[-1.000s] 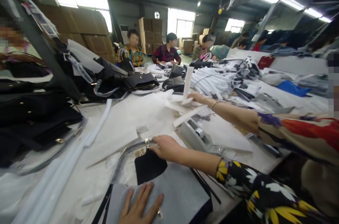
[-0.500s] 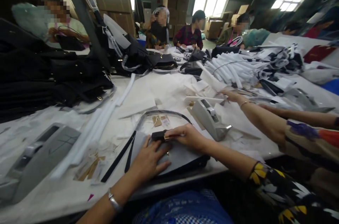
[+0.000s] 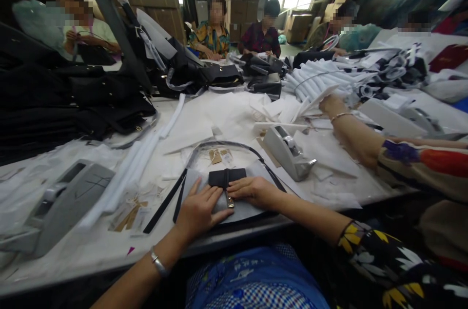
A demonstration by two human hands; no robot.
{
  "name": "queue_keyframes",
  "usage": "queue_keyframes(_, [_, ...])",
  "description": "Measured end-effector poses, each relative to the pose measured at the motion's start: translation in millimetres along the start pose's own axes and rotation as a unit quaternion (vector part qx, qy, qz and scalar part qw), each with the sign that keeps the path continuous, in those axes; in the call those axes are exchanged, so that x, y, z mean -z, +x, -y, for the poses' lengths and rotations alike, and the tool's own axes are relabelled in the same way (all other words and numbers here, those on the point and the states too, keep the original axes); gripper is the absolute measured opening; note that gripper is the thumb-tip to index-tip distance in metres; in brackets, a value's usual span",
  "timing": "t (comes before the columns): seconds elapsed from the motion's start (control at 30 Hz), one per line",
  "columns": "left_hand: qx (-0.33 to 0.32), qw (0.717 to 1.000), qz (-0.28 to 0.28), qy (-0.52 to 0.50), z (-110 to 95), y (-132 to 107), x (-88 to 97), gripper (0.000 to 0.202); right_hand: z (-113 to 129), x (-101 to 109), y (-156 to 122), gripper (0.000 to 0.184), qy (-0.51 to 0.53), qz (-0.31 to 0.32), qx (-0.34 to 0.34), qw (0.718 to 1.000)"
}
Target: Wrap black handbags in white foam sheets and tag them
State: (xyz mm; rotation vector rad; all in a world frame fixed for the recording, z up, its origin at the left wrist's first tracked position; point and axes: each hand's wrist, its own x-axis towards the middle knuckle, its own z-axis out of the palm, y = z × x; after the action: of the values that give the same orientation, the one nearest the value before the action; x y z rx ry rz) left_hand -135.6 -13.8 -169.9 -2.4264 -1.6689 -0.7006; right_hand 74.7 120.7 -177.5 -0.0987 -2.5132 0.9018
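A black handbag lies flat in front of me at the table's edge, its handle arching away from me. Pale grey wrapping sheet covers its face. On the sheet rests a dark strap piece or flap, with a gold-coloured clasp hanging toward me. My left hand lies on the sheet left of the clasp, thumb spread, fingertips at the dark piece's lower edge. Stretched out flat, the fingers of my right hand press on the dark piece beside the clasp.
Grey tape dispensers stand left and right. Brown tags lie inside the handle's arch. White foam tubes run along the left, near stacked black bags. A co-worker's arm reaches in from the right; other people sit opposite.
My right hand has gone from pinching the clasp end to lying flat, and the clasp now points toward me. My left hand stays on the bag. The co-worker's arm at right has shifted away.
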Motion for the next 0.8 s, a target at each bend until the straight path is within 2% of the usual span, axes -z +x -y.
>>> queue_keyframes(0.07, [-0.047, 0.998, -0.044, 0.015, -0.5, -4.6, 1.6, 0.036, -2.5, -3.5, -1.3, 0.024, -0.014, 0.002, 0.010, 1.000])
queue_keyframes(0.1, [-0.091, 0.995, -0.046, 0.010, -0.7, -6.3, 2.3, 0.032, -3.7, -5.0, -1.8, 0.024, -0.019, 0.006, 0.013, 1.000])
queue_keyframes(0.17, [-0.177, 0.984, -0.024, -0.024, -1.5, -8.2, 3.4, 0.035, -5.6, -7.0, -2.1, 0.024, -0.025, 0.011, 0.018, 0.999])
queue_keyframes(0.23, [-0.209, 0.975, 0.017, -0.068, -3.9, -9.1, 4.4, 0.037, -5.6, -6.8, -1.7, 0.025, -0.029, 0.017, 0.018, 0.999])
queue_keyframes(0.37, [-0.150, 0.978, 0.096, -0.111, -13.3, -11.1, 9.0, 0.037, 3.4, 0.7, 4.6, 0.025, -0.084, 0.053, 0.010, 0.995])
queue_keyframes(0.47, [-0.129, 0.979, 0.124, -0.099, -19.3, -15.3, 10.8, 0.041, 13.0, 8.3, 15.5, 0.021, -0.171, 0.107, 0.033, 0.979])
queue_keyframes(0.6, [-0.120, 0.984, 0.115, -0.063, -22.5, -25.4, 3.7, 0.053, 14.2, 13.7, 33.8, 0.015, -0.230, 0.183, 0.087, 0.952])
queue_keyframes(0.7, [-0.113, 0.989, 0.083, -0.039, -23.9, -33.0, -4.4, 0.057, 6.4, 14.6, 44.2, 0.012, -0.244, 0.233, 0.117, 0.934])
queue_keyframes(0.8, [-0.103, 0.992, 0.051, -0.042, -25.9, -36.3, -9.0, 0.056, 1.7, 11.7, 45.8, 0.011, -0.247, 0.260, 0.113, 0.927])
